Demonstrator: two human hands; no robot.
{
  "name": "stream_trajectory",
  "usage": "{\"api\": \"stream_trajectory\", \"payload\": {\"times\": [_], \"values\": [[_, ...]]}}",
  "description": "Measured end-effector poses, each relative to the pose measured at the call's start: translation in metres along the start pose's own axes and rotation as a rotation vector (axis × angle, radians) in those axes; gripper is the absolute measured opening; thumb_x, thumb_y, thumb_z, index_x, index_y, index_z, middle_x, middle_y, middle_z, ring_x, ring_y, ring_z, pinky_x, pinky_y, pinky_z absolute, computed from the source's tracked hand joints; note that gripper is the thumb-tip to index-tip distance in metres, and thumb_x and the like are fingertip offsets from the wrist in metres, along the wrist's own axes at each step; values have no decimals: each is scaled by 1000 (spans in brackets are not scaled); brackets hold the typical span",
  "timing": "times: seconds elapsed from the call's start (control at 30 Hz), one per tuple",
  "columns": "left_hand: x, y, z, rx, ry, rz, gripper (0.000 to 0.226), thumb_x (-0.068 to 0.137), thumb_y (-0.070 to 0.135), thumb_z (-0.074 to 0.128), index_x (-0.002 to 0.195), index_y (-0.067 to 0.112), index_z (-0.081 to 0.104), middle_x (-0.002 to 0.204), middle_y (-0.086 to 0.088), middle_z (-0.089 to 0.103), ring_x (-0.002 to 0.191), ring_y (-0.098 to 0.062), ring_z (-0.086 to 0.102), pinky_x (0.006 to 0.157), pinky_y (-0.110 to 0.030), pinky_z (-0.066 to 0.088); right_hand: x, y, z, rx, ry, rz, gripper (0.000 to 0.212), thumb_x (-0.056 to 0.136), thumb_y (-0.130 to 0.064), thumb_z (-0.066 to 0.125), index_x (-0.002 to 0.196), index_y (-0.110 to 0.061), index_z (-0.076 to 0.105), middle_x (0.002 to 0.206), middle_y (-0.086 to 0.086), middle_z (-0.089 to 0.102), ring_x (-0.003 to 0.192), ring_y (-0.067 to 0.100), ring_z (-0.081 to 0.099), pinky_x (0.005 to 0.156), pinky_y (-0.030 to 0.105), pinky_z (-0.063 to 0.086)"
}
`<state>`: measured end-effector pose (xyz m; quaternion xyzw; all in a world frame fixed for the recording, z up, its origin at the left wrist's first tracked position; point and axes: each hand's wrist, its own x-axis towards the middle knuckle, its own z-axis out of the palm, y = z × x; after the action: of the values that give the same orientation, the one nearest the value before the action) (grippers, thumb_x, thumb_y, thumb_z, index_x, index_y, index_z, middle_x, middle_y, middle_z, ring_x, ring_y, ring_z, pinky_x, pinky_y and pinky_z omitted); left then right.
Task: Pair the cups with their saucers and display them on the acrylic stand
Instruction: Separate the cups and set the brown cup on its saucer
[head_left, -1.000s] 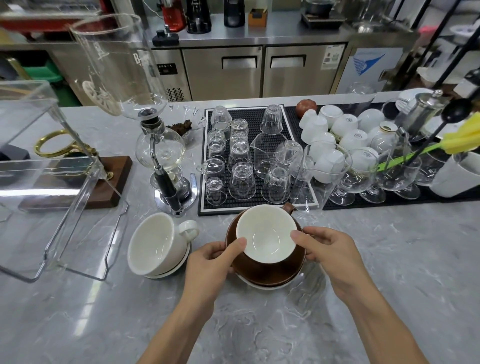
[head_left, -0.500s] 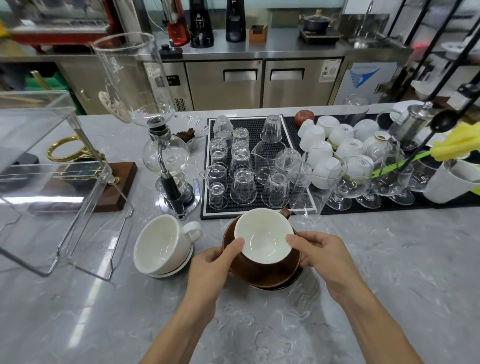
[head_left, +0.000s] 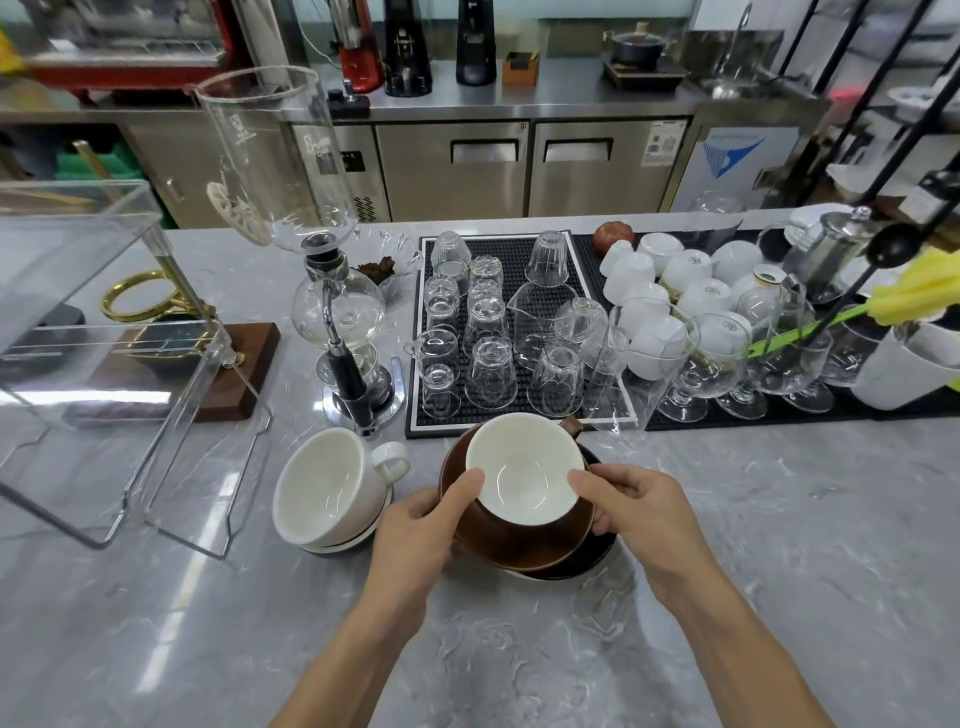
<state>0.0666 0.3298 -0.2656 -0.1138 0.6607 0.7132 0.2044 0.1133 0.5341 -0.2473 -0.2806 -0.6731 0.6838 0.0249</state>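
Note:
A brown cup (head_left: 519, 540) stands tilted on a dark saucer (head_left: 592, 558) near the counter's front, with a white saucer (head_left: 524, 467) lying in its mouth. My left hand (head_left: 415, 535) grips the cup's left side, thumb on the white saucer's rim. My right hand (head_left: 644, 519) grips the right side, thumb also on that rim. To the left, a white cup (head_left: 322, 483) leans on a stack of saucers (head_left: 353, 543). The clear acrylic stand (head_left: 93, 270) is at the far left with nothing on it.
A glass siphon brewer (head_left: 337, 322) rises just behind the white cup. A black mat (head_left: 519, 249) holds several upturned glasses, with white cups (head_left: 675, 291) and stemmed glasses (head_left: 727, 364) to its right. A wooden base with a brass ring (head_left: 249, 364) sits behind the stand.
Both hands keep their hold on the brown cup and the white saucer. The cup now sits tilted over a dark saucer, and my view has shifted slightly.

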Motion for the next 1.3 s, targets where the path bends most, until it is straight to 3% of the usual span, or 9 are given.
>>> {"api": "stream_trajectory", "payload": {"times": [0.23, 0.4, 0.5, 0.63, 0.9, 1.0, 1.1, 1.2, 1.3], "values": [[-12, 5, -4, -11, -22, 46, 61, 59, 58, 79, 80, 0, 78, 79, -15, 80, 71, -16, 75, 66, -30, 63, -8, -8, 0, 27, 2, -58, 17, 78, -22, 82, 92, -19, 72, 58, -6, 69, 48, 2, 57, 55, 21, 49], [-35, 4, -10, -12, -24, 46, 44, 63, 54, 79, 68, 11, 77, 69, -9, 75, 65, -15, 71, 61, -27, 60, -25, -10, -1, 9, 1, -71, 30, 77, -22, 82, 102, -12, 71, 66, -3, 73, 49, 3, 61, 57, 24, 52], [-51, 2, -16, 0, -9, 35, 45, 60, 56, 79, 65, 12, 73, 60, -6, 65, 58, -14, 63, 59, -26, 58, -37, -7, 0, 13, -4, -77, 32, 77, -17, 82, 105, -9, 70, 65, -3, 72, 48, 2, 61, 51, 17, 51], [-70, -6, -31, 12, 33, 18, 58, 62, 53, 88, 77, -1, 73, 60, -8, 62, 57, -17, 60, 63, -36, 64, -57, 0, 5, -13, -31, -94, 29, 77, -15, 83, 103, -11, 71, 62, -5, 68, 47, 0, 59, 52, 11, 51], [-106, -25, -69, 71, 161, 36, 32, 68, 46, 83, 82, 17, 82, 66, -18, 63, 59, -19, 64, 55, -29, 59, -91, 18, 31, -7, -131, -71, 17, 77, -9, 81, 91, -17, 74, 66, -4, 74, 49, 0, 60, 51, 12, 50], [-113, -31, -82, 56, 214, 44, 41, 63, 49, 86, 94, 22, 83, 76, -29, 67, 60, -19, 68, 57, -30, 59, -98, 25, 43, -20, -161, -66, 17, 77, -9, 82, 90, -17, 75, 69, -4, 76, 50, 0, 61, 52, 11, 49], [-121, -38, -102, 30, 274, 46, 44, 56, 51, 95, 90, 26, 82, 69, -21, 65, 57, -17, 67, 55, -30, 59, -104, 31, 60, -41, -199, -50, 20, 76, -14, 83, 92, -18, 74, 73, -3, 77, 54, 0, 63, 53, 12, 50], [-127, -44, -121, 12, 321, 53, 47, 58, 50, 92, 95, 23, 80, 63, -11, 64, 55, -15, 66, 55, -31, 59, -109, 35, 77, -68, -232, -37, 22, 75, -17, 85, 93, -20, 74, 77, -1, 77, 58, 1, 65, 54, 15, 51], [-131, -49, -136, 9, 365, 37, 47, 63, 44, 93, 100, 19, 78, 63, -11, 64, 54, -17, 67, 58, -37, 62, -113, 41, 91, -89, -250, -14, 24, 74, -19, 86, 95, -21, 73, 82, 1, 78, 64, 3, 69, 55, 15, 53]]}}
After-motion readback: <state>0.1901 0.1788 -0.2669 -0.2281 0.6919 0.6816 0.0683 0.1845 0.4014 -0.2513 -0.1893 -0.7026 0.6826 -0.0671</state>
